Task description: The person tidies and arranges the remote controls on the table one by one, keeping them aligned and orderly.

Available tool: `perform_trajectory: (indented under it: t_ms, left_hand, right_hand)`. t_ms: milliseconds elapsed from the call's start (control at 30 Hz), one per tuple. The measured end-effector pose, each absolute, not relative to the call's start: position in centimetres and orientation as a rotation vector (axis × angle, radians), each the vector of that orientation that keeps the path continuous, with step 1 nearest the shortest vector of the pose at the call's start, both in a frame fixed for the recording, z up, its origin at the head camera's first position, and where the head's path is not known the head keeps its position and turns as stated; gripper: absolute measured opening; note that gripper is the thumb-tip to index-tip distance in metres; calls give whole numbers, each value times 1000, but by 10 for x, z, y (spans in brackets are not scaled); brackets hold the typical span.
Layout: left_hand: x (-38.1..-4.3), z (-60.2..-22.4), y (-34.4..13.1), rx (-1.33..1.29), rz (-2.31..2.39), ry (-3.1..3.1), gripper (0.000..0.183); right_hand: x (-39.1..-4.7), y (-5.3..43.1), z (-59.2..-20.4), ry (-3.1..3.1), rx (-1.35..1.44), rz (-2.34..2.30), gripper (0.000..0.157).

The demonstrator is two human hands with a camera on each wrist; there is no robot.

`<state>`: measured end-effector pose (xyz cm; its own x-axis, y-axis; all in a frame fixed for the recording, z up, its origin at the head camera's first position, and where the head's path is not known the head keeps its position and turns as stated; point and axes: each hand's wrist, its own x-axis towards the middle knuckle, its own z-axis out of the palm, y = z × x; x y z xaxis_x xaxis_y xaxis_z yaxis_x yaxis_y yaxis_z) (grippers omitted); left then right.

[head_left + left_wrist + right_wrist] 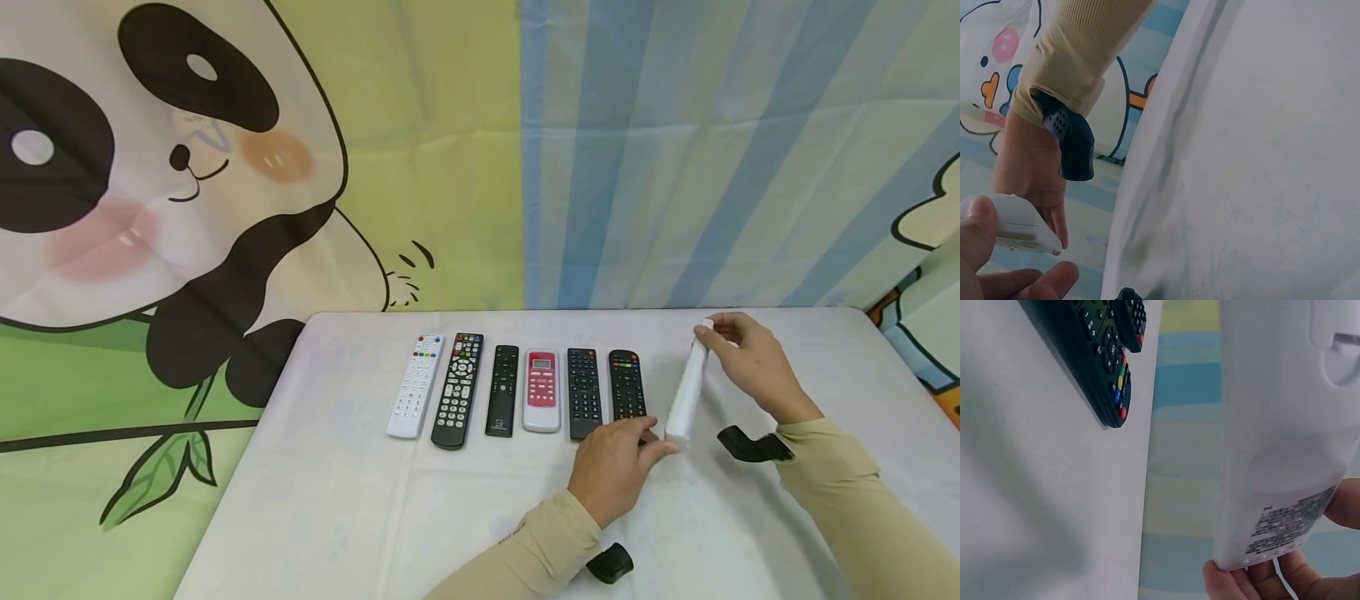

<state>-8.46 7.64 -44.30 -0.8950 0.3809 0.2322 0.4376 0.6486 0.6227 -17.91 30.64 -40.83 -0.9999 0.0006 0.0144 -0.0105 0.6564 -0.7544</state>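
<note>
A white remote control [686, 392] is held tilted on its edge over the right part of the table. My right hand [757, 367] pinches its far end between thumb and fingers; in the right wrist view its back shows a printed label [1291, 522] and battery cover. At its near end, the thumb of my left hand [615, 471] touches the casing, while the other fingers stand apart from it. The left wrist view shows this thumb [980, 219] against the end of the remote. Just beside the left fingers lies a black remote with coloured buttons [626, 383], its lower end partly hidden.
Leftward in a row lie a black remote [584, 392], a white-and-red one [542, 392], a slim black one [502, 392], a long black one [457, 392] and a white one [416, 387]. They rest on a white-covered table [322, 500] before a printed curtain [450, 167].
</note>
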Motion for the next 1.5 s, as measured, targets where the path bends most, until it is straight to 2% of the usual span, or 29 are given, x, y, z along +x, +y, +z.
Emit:
perform_trajectory:
  t_ms: [633, 933, 1500]
  left_hand:
    - [-83, -442, 81, -840, -1045, -2767, 45]
    - [-86, -442, 81, -801, -1171, -2767, 51]
    - [-89, -440, 89, -705, -1194, -2831, 53]
  right_hand:
    - [-178, 298, -412, -2673, -62, 1318, 54]
    - [-179, 301, -416, -2656, -85, 1339, 50]
    - [-185, 317, -418, -2788, -13, 1465, 55]
